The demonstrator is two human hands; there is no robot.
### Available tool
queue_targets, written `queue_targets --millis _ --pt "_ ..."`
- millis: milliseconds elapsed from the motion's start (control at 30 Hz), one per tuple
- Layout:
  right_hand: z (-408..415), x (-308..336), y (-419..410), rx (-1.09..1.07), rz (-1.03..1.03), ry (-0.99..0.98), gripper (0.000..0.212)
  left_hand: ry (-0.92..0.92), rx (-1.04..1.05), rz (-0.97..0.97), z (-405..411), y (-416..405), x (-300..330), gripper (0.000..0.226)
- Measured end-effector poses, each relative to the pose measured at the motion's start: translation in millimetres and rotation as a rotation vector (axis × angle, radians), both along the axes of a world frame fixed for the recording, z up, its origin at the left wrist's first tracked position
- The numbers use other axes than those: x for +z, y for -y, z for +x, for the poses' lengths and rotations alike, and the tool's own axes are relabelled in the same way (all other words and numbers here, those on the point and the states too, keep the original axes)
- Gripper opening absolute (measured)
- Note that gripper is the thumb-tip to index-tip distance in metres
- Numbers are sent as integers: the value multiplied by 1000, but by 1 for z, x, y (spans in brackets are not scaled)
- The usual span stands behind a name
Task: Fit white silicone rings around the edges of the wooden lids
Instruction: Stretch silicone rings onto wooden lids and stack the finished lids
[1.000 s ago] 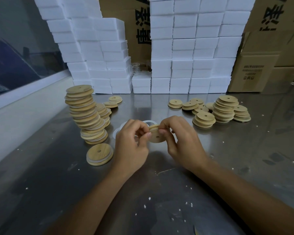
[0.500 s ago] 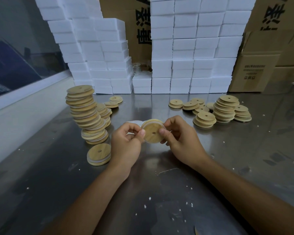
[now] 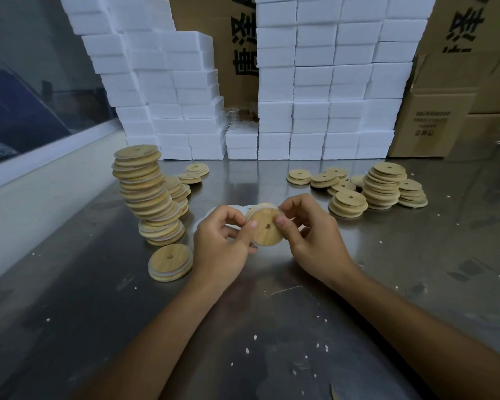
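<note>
Head view shows both forearms reaching forward over the metal tabletop (image 3: 416, 255), with the two hands meeting near the middle. Between them stands a wooden lid (image 3: 267, 226), held on its edge just above the tabletop, its flat face with the small centre hole turned toward the camera. A white silicone ring (image 3: 264, 207) runs along the upper rim of this lid. The left hand (image 3: 223, 241) has its fingers curled, and the thumb presses on the left side of the lid face. The right hand (image 3: 312, 235) pinches the right side of the lid, thumb in front and the other fingers bent behind it. Loose white rings (image 3: 243, 209) lie on the tabletop just behind the hands. On the left rises a tall leaning stack of lids (image 3: 145, 192), with a single ringed lid (image 3: 170, 262) lying flat near the left wrist. On the right sit lower piles of lids (image 3: 384, 184). White boxes (image 3: 329, 82) are stacked at the back.
</note>
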State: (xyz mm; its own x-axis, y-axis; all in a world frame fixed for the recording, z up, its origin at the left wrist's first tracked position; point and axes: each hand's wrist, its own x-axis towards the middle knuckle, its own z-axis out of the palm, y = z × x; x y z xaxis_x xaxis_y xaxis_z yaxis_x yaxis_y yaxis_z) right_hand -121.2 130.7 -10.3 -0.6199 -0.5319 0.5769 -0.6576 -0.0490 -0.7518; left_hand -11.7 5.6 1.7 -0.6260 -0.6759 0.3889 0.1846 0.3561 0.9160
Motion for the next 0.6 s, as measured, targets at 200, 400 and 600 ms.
queue_targets --millis 200,400,600 --pt "7 0 -1 60 162 -187 66 -51 -66 423 3 2 7 18" --pt "6 3 -4 0 161 -162 63 -35 -192 512 5 -1 12 10" --pt "8 4 -3 -13 178 -152 67 39 -303 507 6 -2 9 21"
